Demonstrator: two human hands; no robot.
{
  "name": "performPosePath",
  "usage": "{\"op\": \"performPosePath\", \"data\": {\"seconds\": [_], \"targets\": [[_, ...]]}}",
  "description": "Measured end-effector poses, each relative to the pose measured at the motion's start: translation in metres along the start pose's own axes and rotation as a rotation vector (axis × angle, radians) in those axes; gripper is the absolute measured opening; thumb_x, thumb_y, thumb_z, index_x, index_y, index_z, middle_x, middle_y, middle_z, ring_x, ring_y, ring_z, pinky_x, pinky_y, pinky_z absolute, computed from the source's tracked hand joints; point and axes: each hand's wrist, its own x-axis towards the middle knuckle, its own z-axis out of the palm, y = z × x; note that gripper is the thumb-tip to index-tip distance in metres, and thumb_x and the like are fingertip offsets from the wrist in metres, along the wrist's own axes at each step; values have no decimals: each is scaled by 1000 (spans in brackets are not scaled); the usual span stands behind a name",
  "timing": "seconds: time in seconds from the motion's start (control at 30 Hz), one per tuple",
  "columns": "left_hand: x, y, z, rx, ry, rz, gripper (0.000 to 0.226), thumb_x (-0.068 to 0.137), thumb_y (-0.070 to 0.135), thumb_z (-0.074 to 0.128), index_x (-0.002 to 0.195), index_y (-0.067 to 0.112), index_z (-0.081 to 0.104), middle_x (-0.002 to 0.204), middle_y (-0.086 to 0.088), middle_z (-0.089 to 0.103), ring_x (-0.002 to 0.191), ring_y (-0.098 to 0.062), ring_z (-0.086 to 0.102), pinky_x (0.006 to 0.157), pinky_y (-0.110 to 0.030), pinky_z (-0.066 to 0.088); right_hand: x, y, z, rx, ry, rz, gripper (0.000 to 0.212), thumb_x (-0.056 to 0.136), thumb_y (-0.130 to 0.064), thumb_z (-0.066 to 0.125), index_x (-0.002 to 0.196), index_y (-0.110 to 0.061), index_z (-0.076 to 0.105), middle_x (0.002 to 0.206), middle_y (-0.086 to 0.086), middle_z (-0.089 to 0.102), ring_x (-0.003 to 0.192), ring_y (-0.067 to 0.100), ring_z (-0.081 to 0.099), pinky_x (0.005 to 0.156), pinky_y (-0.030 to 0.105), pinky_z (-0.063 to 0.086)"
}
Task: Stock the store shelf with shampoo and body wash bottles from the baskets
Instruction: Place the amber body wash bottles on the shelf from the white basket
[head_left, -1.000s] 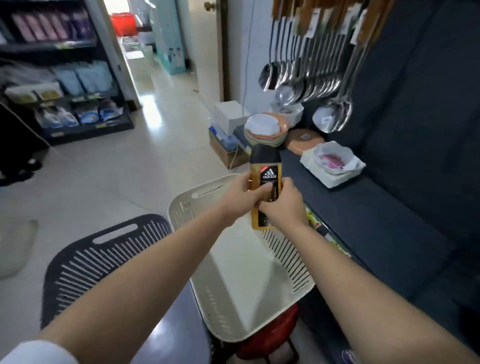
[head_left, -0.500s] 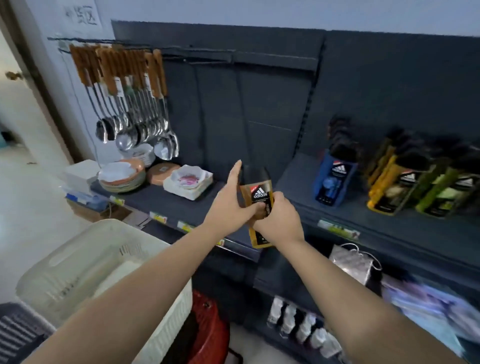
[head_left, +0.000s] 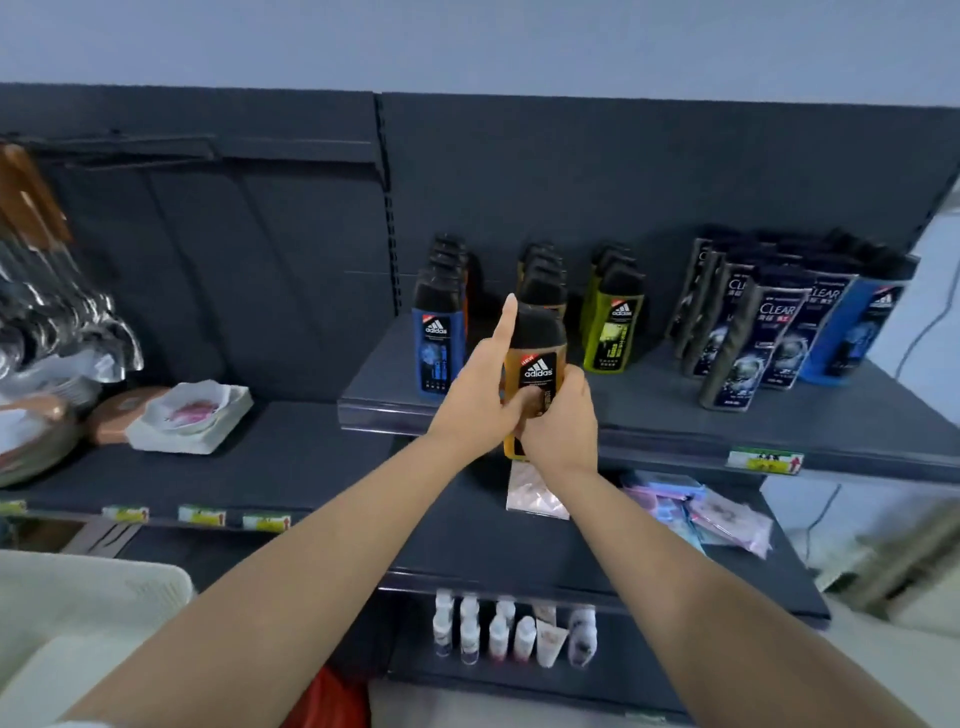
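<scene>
Both hands hold an orange body wash bottle (head_left: 536, 358) with a black cap, upright, just in front of the dark upper shelf (head_left: 675, 415). My left hand (head_left: 475, 395) grips its left side with the index finger pointing up. My right hand (head_left: 563, 421) wraps its lower right side. Behind the bottle stands a row of matching orange bottles (head_left: 543, 275). A row of blue bottles (head_left: 439, 332) stands to the left and green bottles (head_left: 613, 322) to the right. A cream basket (head_left: 78, 623) shows at the lower left.
Dark shampoo bottles (head_left: 753, 332) and a blue bottle (head_left: 862, 322) crowd the shelf's right end. Bowls and plates (head_left: 187, 415) sit on the left shelf under hanging ladles (head_left: 57, 312). Packets (head_left: 696, 514) lie on the shelf below; small bottles (head_left: 498, 631) stand lower down.
My view has swung right from the baskets to the shelf. Both hands have carried the orange bottle up toward the row of orange bottles.
</scene>
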Motion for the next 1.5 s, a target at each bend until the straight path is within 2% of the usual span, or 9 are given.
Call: {"op": "performPosePath", "data": {"seconds": [0.1, 0.37, 0.53, 0.67, 0.83, 1.03, 1.33, 1.43, 1.5], "targets": [[26, -3, 10, -17, -29, 21, 105, 88, 18, 70, 151, 46, -9, 114, -1, 58, 82, -18, 63, 76, -41, 56, 22, 4, 2, -4, 67, 23, 51, 78, -17, 72, 120, -10, 44, 122, 7, 52, 111, 26, 54, 90, 42, 50], [64, -33, 37, -119, -47, 27, 101, 92, 14, 64, 146, 58, -9, 112, 8, 55, 100, -5, 59, 97, -39, 50, 76, 29, 30, -64, 126, 61, 52, 82, -4, 64, 128, -8, 40, 127, 8, 48, 118, 26, 47, 96, 42, 47], [84, -51, 41, -55, -23, 52, 100, 91, 16, 65, 139, 66, -7, 109, 10, 51, 95, -3, 59, 93, -34, 51, 98, 42, 49, -61, 142, 55, 57, 84, -10, 65, 133, -10, 36, 129, 5, 46, 118, 21, 47, 94, 35, 46], [91, -54, 43, -55, -34, 36, 98, 89, 16, 68, 145, 58, 0, 118, 7, 55, 97, -6, 62, 93, -35, 52, 104, 47, 55, -117, 131, 73, 69, 81, -18, 71, 137, -9, 31, 133, 6, 44, 121, 22, 45, 95, 35, 46], [93, -56, 36, 11, -84, 35, 96, 88, 14, 69, 150, 47, 3, 129, 6, 54, 104, -7, 61, 96, -36, 51, 104, 48, 59, -203, 114, 69, 76, 76, -15, 76, 136, -6, 28, 132, 10, 44, 121, 25, 43, 91, 37, 50], [93, -54, 32, 15, -119, -18, 98, 88, 13, 69, 150, 49, 2, 117, 8, 58, 84, -9, 64, 89, -40, 55, 102, 48, 58, -215, 75, 69, 81, 73, -14, 79, 136, -7, 28, 133, 9, 44, 124, 24, 42, 95, 39, 50], [95, -59, 35, 47, -86, -6, 100, 88, 15, 70, 148, 52, -1, 117, 10, 58, 88, -5, 63, 92, -30, 53, 104, 51, 59, -241, 68, 67, 85, 77, -20, 77, 142, -7, 23, 138, 9, 42, 128, 23, 41, 97, 35, 49], [93, -61, 37, 23, -63, 11, 100, 88, 15, 70, 148, 53, -1, 124, 11, 55, 93, -2, 62, 90, -21, 51, 104, 53, 60, -246, 89, 60, 86, 77, -22, 78, 143, -7, 24, 138, 9, 42, 128, 22, 42, 97, 35, 49], [91, -64, 38, 17, -59, 18, 99, 88, 16, 70, 149, 52, 0, 126, 11, 53, 94, 2, 59, 87, -9, 45, 104, 54, 61, -238, 94, 62, 87, 77, -22, 78, 143, -8, 23, 138, 9, 42, 128, 22, 42, 98, 36, 49]]}}
